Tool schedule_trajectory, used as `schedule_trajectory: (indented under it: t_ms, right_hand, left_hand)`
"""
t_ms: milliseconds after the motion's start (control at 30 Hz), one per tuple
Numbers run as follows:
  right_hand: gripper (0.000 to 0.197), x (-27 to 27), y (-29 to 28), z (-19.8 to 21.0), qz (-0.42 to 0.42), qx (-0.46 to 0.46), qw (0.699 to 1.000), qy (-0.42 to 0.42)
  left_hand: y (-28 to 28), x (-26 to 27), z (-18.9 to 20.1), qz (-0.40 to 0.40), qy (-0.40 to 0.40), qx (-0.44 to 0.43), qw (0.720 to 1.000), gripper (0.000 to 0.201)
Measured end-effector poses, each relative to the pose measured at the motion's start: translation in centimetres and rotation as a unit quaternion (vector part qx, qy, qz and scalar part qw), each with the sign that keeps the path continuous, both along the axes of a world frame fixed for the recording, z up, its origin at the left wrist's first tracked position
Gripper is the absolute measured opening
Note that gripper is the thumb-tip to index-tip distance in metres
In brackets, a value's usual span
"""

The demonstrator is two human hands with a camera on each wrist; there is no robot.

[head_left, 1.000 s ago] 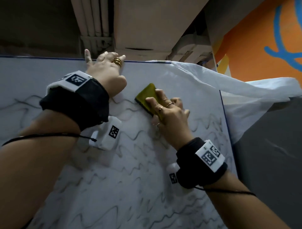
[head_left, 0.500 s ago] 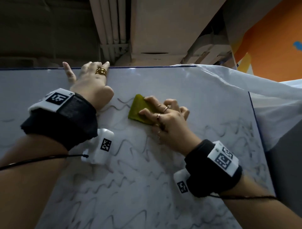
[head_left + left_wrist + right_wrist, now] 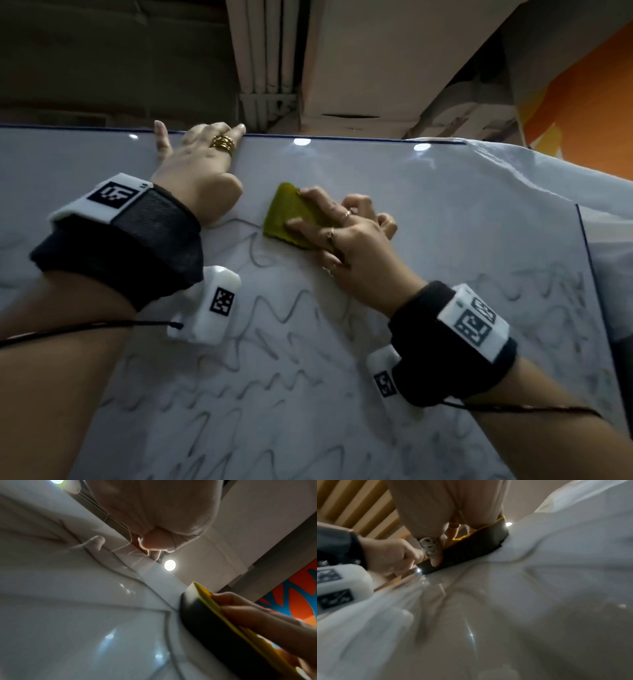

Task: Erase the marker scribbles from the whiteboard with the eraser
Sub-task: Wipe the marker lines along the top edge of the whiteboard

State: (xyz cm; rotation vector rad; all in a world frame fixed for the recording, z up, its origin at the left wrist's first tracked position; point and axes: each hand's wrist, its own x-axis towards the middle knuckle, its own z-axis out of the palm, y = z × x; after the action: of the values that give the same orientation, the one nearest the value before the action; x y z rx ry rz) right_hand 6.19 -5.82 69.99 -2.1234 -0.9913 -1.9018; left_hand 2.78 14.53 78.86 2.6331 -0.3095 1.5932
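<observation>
**Eraser pressed on the whiteboard**

Head view: the right hand (image 3: 346, 236) holds the yellow eraser (image 3: 286, 219) with curled fingers, flat on the whiteboard (image 3: 445, 212), above the scribbles (image 3: 274, 308). The left hand (image 3: 198, 171) hooks its fingers over the whiteboard's top edge.

Left wrist view: the eraser's dark underside (image 3: 202, 615) touches the whiteboard.

Right wrist view: the thumb (image 3: 435, 559) presses the eraser's side.

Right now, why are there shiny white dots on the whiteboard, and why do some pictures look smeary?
Head view: the dots are lamp glare along the top of the glossy white whiteboard; the yellow-backed dark felt eraser under the right hand looks sharp. Left wrist view: a round ceiling lamp shows, and the close eraser is soft. Right wrist view: the nearest board is smeared.
</observation>
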Motion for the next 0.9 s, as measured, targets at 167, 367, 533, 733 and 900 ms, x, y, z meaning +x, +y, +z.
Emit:
schedule_trajectory:
  t_ms: [167,367,533,733,900]
  right_hand:
    - [0.049,-0.5,-1.9,-0.1,0.029,0.032,0.999,0.012]
    - [0.046,-0.6,1.5,2.4,0.026,0.121,0.992,-0.008]
    - [0.057,-0.4,3.2,-1.9,0.026,0.101,0.994,-0.021]
    - [0.075,-1.5,3.2,0.5,0.043,0.136,0.989,0.032]
    - [0.056,-1.4,7.2,0.5,0.066,0.089,0.994,0.004]
  left_hand:
    - [0.4,-0.4,-0.1,-0.015,-0.013,0.031,0.999,0.096]
    - [0.5,-0.8,0.5,-0.036,-0.005,0.032,0.999,0.096]
    - [1.0,-0.3,0.6,-0.044,0.003,0.052,0.998,0.095]
    - [4.0,-1.1,1.4,-0.032,0.004,0.084,0.996,0.082]
    - [8.9,-1.8,2.2,-0.014,0.003,0.063,0.998,0.082]
